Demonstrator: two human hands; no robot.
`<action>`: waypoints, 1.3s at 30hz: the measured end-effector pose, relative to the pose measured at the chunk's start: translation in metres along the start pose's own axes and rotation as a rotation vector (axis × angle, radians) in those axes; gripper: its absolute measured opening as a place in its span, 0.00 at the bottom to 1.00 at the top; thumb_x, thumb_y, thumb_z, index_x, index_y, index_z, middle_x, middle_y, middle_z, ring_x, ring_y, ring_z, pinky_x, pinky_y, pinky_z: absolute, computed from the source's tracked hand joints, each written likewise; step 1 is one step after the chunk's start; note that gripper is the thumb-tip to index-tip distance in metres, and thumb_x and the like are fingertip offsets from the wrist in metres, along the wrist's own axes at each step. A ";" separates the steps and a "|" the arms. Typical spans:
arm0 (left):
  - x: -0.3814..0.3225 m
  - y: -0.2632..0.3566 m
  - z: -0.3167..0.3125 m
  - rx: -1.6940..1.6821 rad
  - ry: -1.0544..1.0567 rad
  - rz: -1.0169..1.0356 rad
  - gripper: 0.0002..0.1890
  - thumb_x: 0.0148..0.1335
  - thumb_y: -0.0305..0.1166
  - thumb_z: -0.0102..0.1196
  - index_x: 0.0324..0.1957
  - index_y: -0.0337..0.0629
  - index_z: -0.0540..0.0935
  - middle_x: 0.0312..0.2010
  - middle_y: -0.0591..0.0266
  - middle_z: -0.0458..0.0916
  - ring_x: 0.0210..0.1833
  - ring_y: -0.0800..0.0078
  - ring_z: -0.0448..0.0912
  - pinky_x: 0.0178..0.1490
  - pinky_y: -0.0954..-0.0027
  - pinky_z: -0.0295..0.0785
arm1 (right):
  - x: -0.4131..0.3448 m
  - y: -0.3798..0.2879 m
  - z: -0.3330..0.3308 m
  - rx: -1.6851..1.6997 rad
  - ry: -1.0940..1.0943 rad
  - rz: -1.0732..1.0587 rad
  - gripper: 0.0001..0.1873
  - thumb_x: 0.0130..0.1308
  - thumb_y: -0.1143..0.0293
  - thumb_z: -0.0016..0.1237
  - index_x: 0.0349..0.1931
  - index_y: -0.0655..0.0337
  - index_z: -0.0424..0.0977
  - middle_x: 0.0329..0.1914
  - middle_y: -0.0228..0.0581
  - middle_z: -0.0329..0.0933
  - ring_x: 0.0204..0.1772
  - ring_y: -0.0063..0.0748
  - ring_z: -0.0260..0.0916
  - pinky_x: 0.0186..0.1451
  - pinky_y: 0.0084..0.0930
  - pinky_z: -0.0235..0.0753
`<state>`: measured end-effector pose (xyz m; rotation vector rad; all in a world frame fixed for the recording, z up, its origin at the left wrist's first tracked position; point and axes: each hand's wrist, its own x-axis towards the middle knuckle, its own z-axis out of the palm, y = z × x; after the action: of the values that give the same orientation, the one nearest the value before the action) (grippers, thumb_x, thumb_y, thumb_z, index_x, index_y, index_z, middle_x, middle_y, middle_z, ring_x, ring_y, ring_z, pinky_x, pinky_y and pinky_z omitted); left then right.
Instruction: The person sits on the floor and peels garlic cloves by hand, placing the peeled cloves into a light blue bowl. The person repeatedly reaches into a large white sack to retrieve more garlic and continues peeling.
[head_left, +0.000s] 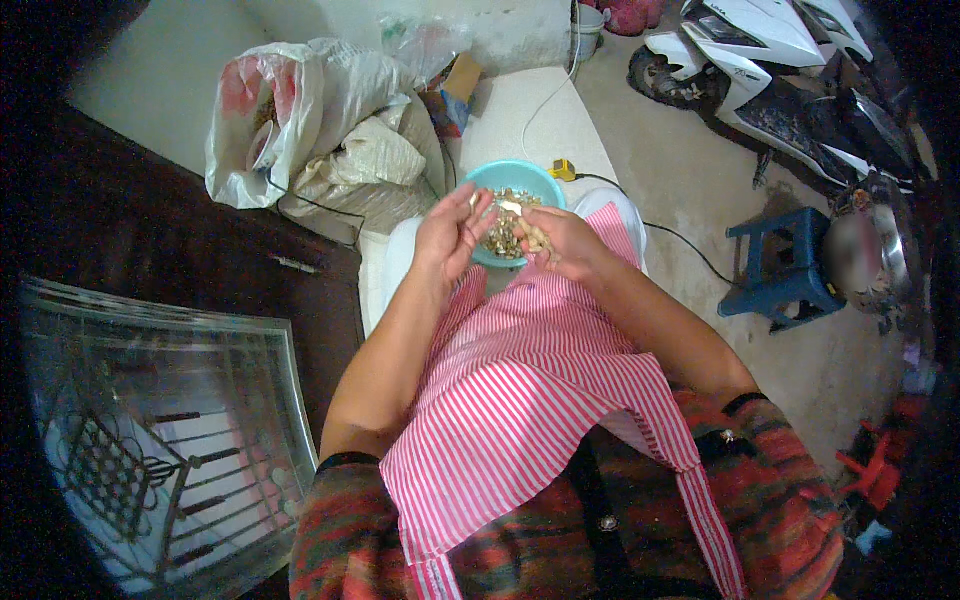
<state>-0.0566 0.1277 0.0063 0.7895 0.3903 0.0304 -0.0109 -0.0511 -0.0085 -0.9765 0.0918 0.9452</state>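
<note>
A light-blue plastic basin (559, 191) stands between my knees. Inside it lie many small brownish and pale pieces (501, 238), which look like peanuts. My right hand (566, 240) is curled above the basin's right side, holding several peanuts in their shells (534, 238) in the palm and lower fingers. At its thumb and fingertip shows a whitish piece (511, 207), perhaps an opened shell. My left hand (454, 232) is raised over the basin's left rim, palm turned inward and fingers partly spread. Something small and pale shows near its fingertips; blur hides whether they grip it.
Woven plastic sacks (367, 157) slump at the upper left, one of them open (262, 127). A yellow electrical block (562, 169) with a black cable sits just behind the basin. To the right are a blue plastic stool (780, 262) and a white motor scooter (750, 75).
</note>
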 end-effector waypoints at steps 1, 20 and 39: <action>0.013 0.005 0.001 0.113 0.073 0.027 0.21 0.61 0.21 0.39 0.58 0.31 0.60 0.53 0.48 0.67 0.55 0.59 0.69 0.56 0.59 0.67 | 0.006 -0.005 -0.002 0.050 -0.039 0.039 0.12 0.64 0.63 0.41 0.43 0.59 0.69 0.30 0.32 0.70 0.26 0.21 0.66 0.15 0.11 0.61; 0.120 0.007 -0.034 1.052 0.321 0.675 0.20 0.57 0.20 0.44 0.54 0.37 0.70 0.47 0.53 0.75 0.48 0.69 0.73 0.50 0.73 0.66 | 0.052 0.011 -0.033 0.520 -0.330 0.018 0.15 0.64 0.61 0.40 0.47 0.57 0.69 0.31 0.31 0.71 0.29 0.22 0.67 0.17 0.11 0.61; 0.029 -0.023 0.014 0.437 0.005 -0.148 0.11 0.60 0.32 0.50 0.43 0.39 0.76 0.21 0.69 0.72 0.18 0.85 0.66 0.20 0.84 0.61 | 0.047 0.009 -0.039 0.355 -0.213 -0.093 0.19 0.66 0.60 0.35 0.56 0.53 0.62 0.33 0.29 0.70 0.30 0.20 0.67 0.19 0.11 0.59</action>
<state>-0.0270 0.1071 -0.0101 1.1886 0.4659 -0.1973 0.0242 -0.0474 -0.0592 -0.5457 0.0325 0.9038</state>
